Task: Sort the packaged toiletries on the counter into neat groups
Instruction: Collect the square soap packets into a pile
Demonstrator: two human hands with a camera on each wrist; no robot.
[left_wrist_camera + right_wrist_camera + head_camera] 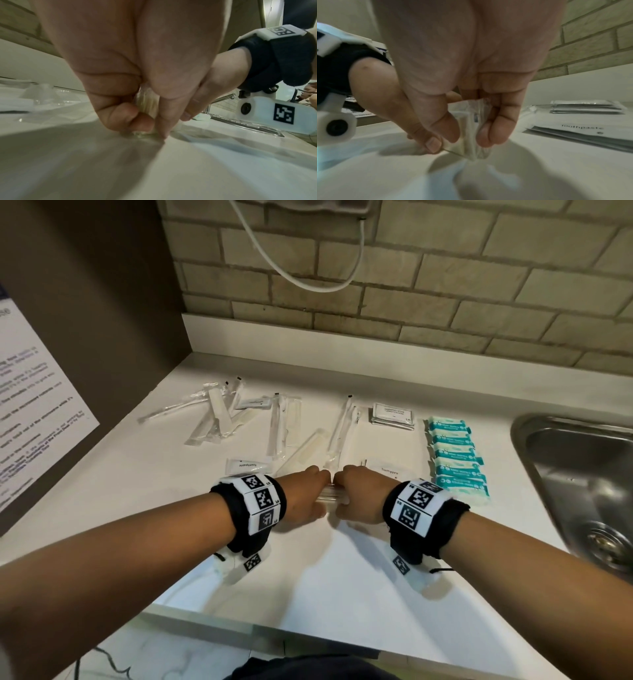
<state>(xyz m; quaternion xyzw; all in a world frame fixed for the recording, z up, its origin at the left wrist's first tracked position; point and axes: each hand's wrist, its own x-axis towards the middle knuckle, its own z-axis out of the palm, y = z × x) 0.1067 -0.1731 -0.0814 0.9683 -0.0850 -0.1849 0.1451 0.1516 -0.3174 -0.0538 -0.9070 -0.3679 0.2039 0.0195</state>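
A small bundle of clear packets (pixel 329 495) with cream contents stands on its edge on the white counter (pixel 342 577), between my two hands. My left hand (pixel 310 491) pinches the bundle's left side, thumb against fingers (pixel 130 119), and the cream ribbed packet (pixel 145 105) shows between them. From the right, my right hand (pixel 354 491) grips the same bundle (pixel 471 129) between thumb and fingertips (pixel 493 135). Both hands press the bundle down onto the counter. How many packets are in it cannot be told.
Teal soap packs (pixel 455 460) lie in a row beside the steel sink (pixel 579 474). Shampoo sachets (pixel 392 414) and flat toothpaste packets (pixel 394 472) lie near my right hand. One toothpaste tube (pixel 248 464), wrapped toothbrushes (pixel 339 429) and a loose pile of clear packets (pixel 215 412) lie to the left.
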